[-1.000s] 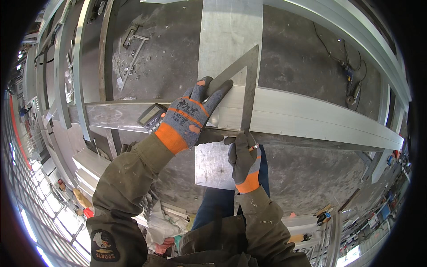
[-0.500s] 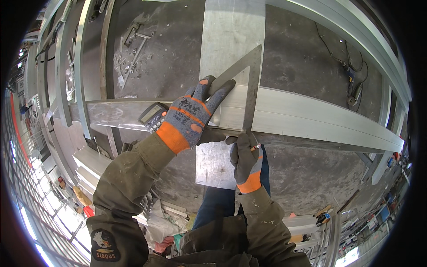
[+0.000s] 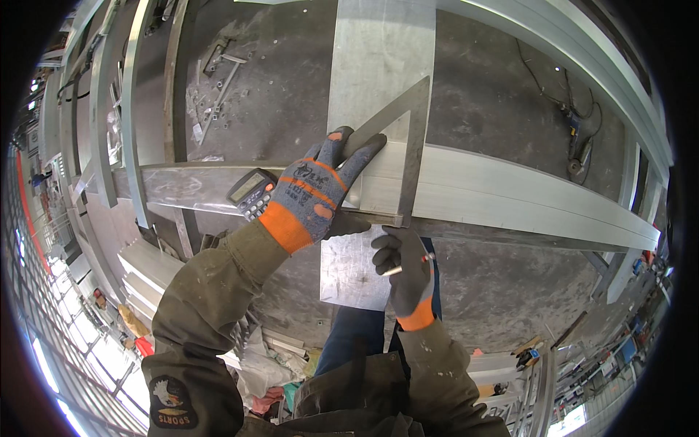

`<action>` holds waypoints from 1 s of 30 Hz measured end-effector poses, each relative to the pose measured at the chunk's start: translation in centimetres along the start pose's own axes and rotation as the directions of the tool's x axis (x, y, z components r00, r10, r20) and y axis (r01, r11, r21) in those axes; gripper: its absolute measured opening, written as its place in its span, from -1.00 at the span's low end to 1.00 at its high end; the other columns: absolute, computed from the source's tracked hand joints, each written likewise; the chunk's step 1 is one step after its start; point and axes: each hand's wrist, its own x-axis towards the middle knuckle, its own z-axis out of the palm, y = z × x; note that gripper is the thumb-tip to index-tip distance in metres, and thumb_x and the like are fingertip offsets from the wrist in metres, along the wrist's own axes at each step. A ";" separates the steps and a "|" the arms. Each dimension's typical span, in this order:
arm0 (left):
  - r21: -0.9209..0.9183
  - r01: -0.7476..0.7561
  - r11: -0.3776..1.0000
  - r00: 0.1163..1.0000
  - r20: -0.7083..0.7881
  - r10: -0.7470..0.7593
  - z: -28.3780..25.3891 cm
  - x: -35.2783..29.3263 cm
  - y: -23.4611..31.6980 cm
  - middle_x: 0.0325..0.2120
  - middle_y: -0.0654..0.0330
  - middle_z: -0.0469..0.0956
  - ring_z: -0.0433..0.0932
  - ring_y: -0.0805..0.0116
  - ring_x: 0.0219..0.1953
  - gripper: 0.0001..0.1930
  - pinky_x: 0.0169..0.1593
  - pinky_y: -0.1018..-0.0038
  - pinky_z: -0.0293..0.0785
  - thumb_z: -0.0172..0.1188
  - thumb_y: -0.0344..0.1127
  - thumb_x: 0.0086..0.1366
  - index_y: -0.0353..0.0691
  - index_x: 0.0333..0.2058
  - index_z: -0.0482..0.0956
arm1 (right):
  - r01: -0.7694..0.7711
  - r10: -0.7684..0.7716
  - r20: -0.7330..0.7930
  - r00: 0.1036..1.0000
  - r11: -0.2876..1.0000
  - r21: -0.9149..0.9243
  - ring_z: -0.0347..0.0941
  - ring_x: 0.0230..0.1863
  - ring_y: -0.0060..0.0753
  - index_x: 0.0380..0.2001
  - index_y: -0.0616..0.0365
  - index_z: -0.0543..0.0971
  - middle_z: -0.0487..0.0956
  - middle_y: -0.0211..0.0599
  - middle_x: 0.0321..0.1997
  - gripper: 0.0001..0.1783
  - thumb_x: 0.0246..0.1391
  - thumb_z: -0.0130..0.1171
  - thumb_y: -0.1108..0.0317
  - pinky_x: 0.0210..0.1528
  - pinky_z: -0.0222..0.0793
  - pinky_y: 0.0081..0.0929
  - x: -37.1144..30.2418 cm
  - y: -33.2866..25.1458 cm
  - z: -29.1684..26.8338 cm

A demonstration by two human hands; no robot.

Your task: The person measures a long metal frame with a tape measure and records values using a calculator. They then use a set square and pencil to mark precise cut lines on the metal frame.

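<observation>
My left hand [image 3: 313,186], in a grey and orange work glove, grips a flat metal triangular square [image 3: 413,156], fingers over it and thumb down by the near edge. The square lies across a long pale metal profile [image 3: 502,186] and a wide flat metal piece [image 3: 382,58] running away from me. My right hand [image 3: 409,266], gloved with a dark palm, is just below the square's near corner, apart from the profile. Its fingers curl round a thin pencil [image 3: 393,271], whose pale end and reddish end show. A calculator [image 3: 251,192] rests beside my left wrist.
A dark metal bar [image 3: 193,188] bears the calculator at left. Upright metal bars [image 3: 131,109] stand farther left. On the floor lie small offcuts [image 3: 218,91] at far left and a corded power tool [image 3: 579,149] at right. A metal sheet [image 3: 353,269] shows below the profile.
My right hand has drawn back toward me from the square's edge and turned, its fingers curling with the pencil. My left hand and the square stay nearly in place.
</observation>
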 end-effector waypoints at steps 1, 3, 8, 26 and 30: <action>0.007 -0.004 1.000 1.000 0.001 0.004 0.0 0.0 0.0 0.40 -0.44 0.17 0.52 -0.43 0.20 0.27 0.22 -0.03 0.57 0.61 0.25 -0.04 0.19 0.57 0.04 | 0.039 -0.040 -0.021 0.999 0.998 -0.047 0.35 -0.56 -0.63 -0.01 0.22 0.57 0.67 -0.26 -0.35 -0.57 0.59 -0.14 0.09 -0.43 0.33 -0.51 -1.1 0.0 -0.1; 0.020 0.006 1.000 1.000 0.004 -0.006 0.0 0.0 0.0 0.40 -0.43 0.17 0.52 -0.42 0.20 0.27 0.22 -0.02 0.58 0.62 0.25 -0.04 0.19 0.57 0.04 | 0.098 -0.070 0.129 0.989 0.968 -0.229 0.44 -0.45 -0.54 0.05 0.24 0.59 0.63 -0.30 -0.31 -0.44 0.61 -0.28 0.01 -0.29 0.40 -0.43 -2.7 -1.1 -1.5; -0.009 0.012 1.000 1.000 0.015 -0.012 0.2 0.1 0.0 0.41 -0.41 0.16 0.54 -0.39 0.20 0.28 0.22 0.00 0.59 0.62 0.24 -0.04 0.21 0.58 0.02 | 0.040 -0.017 0.078 0.997 0.951 -0.307 0.41 -0.46 -0.60 -0.06 0.22 0.60 0.52 -0.42 -0.44 -0.67 0.54 -0.06 0.21 -0.47 0.28 -0.56 -4.4 -5.3 -3.7; -0.006 0.021 1.000 0.999 0.028 -0.021 0.4 0.1 -0.2 0.43 -0.38 0.12 0.54 -0.37 0.19 0.30 0.25 0.01 0.57 0.63 0.22 -0.04 0.19 0.58 0.00 | 0.505 -0.654 0.087 0.751 0.485 -0.714 0.65 -0.22 -0.43 -0.06 0.18 0.62 0.70 -0.23 -0.20 -0.83 0.30 0.25 0.49 -0.13 0.54 -0.48 2.8 -10.1 0.7; 0.007 0.025 1.000 1.000 0.014 -0.025 0.3 0.0 0.0 0.43 -0.37 0.14 0.54 -0.34 0.21 0.30 0.25 0.03 0.58 0.64 0.22 -0.06 0.19 0.58 0.01 | 0.514 -0.658 0.154 0.737 0.398 -0.759 0.64 -0.26 -0.34 -0.11 0.16 0.61 0.67 -0.20 -0.24 -0.85 0.28 0.28 0.46 -0.18 0.54 -0.41 3.7 -10.8 1.7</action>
